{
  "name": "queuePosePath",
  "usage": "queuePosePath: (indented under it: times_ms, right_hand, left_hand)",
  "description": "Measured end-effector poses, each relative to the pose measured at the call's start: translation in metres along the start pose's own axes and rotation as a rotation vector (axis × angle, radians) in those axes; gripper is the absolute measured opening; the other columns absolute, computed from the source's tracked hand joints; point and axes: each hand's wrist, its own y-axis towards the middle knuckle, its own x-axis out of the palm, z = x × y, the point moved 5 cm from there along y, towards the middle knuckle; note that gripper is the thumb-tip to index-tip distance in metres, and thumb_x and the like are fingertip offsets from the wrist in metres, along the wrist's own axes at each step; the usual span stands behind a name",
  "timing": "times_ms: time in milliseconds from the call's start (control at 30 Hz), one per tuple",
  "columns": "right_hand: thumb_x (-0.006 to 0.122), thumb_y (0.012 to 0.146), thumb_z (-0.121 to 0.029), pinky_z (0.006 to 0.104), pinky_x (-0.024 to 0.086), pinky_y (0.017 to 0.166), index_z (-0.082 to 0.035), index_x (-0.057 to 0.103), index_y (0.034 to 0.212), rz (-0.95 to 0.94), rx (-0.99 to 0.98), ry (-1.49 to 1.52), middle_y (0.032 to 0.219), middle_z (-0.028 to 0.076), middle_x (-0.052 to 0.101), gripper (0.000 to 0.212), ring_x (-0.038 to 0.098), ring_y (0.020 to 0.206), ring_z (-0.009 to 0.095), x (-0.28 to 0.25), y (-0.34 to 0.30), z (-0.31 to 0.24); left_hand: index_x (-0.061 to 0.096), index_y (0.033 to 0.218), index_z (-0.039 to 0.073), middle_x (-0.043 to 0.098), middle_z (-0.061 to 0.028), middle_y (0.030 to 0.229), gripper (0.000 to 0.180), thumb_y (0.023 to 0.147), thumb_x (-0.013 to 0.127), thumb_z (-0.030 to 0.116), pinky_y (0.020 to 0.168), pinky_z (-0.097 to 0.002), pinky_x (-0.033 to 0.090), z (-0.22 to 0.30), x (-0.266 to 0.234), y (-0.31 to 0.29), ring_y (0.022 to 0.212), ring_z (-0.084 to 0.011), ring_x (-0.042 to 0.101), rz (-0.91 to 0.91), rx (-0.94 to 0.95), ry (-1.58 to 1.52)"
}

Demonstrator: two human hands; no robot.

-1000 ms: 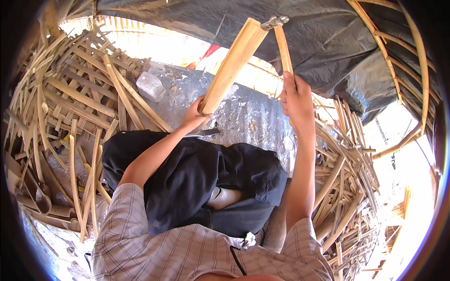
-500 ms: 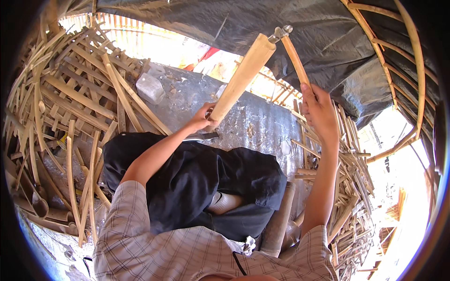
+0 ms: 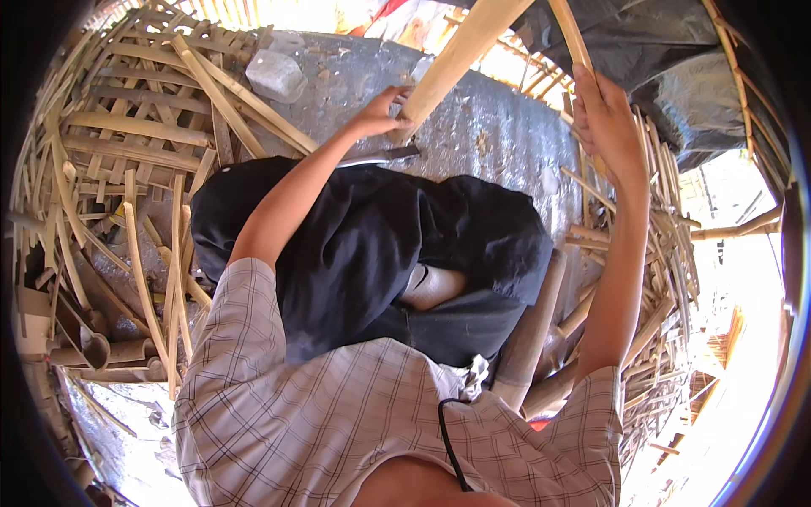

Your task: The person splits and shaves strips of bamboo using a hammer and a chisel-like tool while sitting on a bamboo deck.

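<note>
A pale split length of bamboo (image 3: pixel 460 63) stands at a slant on the floor, its upper end beyond the top edge. My left hand (image 3: pixel 378 116) is closed at the bamboo's lower end, thumb and fingers on either side of it. In my right hand (image 3: pixel 610 127), raised at the right, is a hammer, gripped by its wooden handle (image 3: pixel 570 32); the hammer's head is out of view now. A knife-like blade with a dark end (image 3: pixel 390 155) lies on the floor just beyond my crossed legs (image 3: pixel 355 245), in black trousers.
Crisscrossed bamboo strips (image 3: pixel 139 127) are heaped at the left, beside a pale stone block (image 3: pixel 276 76). Cut bamboo pieces (image 3: pixel 663 279) pile up at the right. One bamboo pole (image 3: pixel 532 329) lies along my right leg. Dark sheeting (image 3: pixel 676 93) hangs at the upper right.
The view has shifted so that everything sits higher in the picture. The hammer's head and the bamboo's top have left the frame. Both hands keep hold of their things.
</note>
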Motion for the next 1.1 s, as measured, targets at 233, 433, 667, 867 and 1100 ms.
queuePosePath:
  times_ms: [233, 433, 667, 867, 1100]
  right_hand:
    - [0.049, 0.108, -0.041, 0.0287, 0.032, 0.040, -0.003, 0.053, 0.081, 0.035, -0.072, 0.061, 0.053, -0.002, 0.041, 0.047, 0.038, 0.042, 0.008, 0.026, 0.019, 0.011]
    - [0.051, 0.108, -0.042, 0.0244, 0.024, 0.037, -0.007, 0.051, 0.086, 0.057, -0.118, 0.121, 0.057, -0.006, 0.035, 0.042, 0.032, 0.042, 0.003, 0.046, 0.028, 0.011]
    - [0.048, 0.108, -0.043, 0.0438, 0.041, 0.056, 0.005, 0.061, 0.094, 0.190, -0.218, -0.139, 0.066, 0.020, 0.056, 0.051, 0.055, 0.059, 0.033, 0.052, 0.034, -0.001]
    - [0.045, 0.109, -0.038, 0.0515, 0.046, 0.064, 0.009, 0.060, 0.100, 0.183, -0.181, -0.178, 0.070, 0.029, 0.061, 0.051, 0.061, 0.065, 0.046, 0.022, 0.026, 0.025]
    - [0.043, 0.110, -0.039, 0.0467, 0.046, 0.057, 0.008, 0.058, 0.096, 0.125, -0.076, -0.062, 0.062, 0.021, 0.057, 0.052, 0.061, 0.054, 0.034, 0.019, 0.022, 0.034]
  left_hand:
    - [0.050, 0.146, 0.014, 0.047, -0.0243, 0.146, 0.089, 0.070, 0.088, 0.041, 0.112, -0.0513, 0.042, -0.022, -0.029, -0.038, 0.138, -0.0428, 0.044, -0.564, -0.543, 0.820]
    - [0.072, 0.121, 0.010, 0.064, -0.0182, 0.134, 0.046, 0.077, 0.078, 0.024, 0.101, -0.0473, 0.052, -0.008, -0.022, -0.091, 0.123, -0.0341, 0.063, -0.459, -0.597, 1.009]
    - [0.072, 0.105, 0.001, 0.075, -0.0159, 0.102, 0.031, 0.083, 0.074, 0.022, 0.081, -0.0438, 0.053, -0.038, -0.062, -0.082, 0.098, -0.0268, 0.070, -0.539, -0.707, 0.493]
    - [0.064, 0.117, -0.004, 0.073, -0.0117, 0.104, 0.032, 0.100, 0.063, 0.023, 0.091, -0.0349, 0.052, 0.031, -0.076, -0.059, 0.095, -0.0190, 0.069, -0.562, -0.508, -0.173]
    - [0.056, 0.125, -0.005, 0.066, -0.0153, 0.098, 0.049, 0.098, 0.066, 0.035, 0.065, -0.0336, 0.055, 0.181, -0.132, -0.093, 0.069, -0.0214, 0.066, -0.376, -0.175, -0.552]
